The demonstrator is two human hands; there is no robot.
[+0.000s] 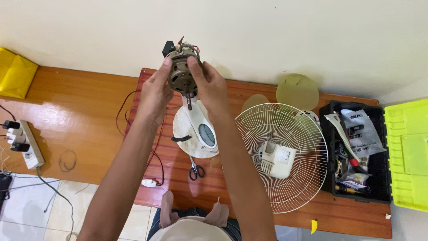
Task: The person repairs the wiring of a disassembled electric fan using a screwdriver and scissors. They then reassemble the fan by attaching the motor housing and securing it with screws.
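Note:
A brown fan motor (pixel 180 71) with a metal shaft and wires on top is raised in front of the wall. My left hand (pixel 154 91) grips its left side and my right hand (pixel 209 87) grips its right side. Below the motor stands the white fan base (pixel 196 129) with its control panel, on a reddish wooden table (pixel 178 178). Black-handled scissors (pixel 196 169) lie just in front of the base.
A white wire fan guard (pixel 281 156) with a white motor housing lies right of the base. An open black toolbox (pixel 356 151) with a lime lid (pixel 408 151) sits at far right. A power strip (pixel 26 143) and red cable (pixel 129 116) lie left.

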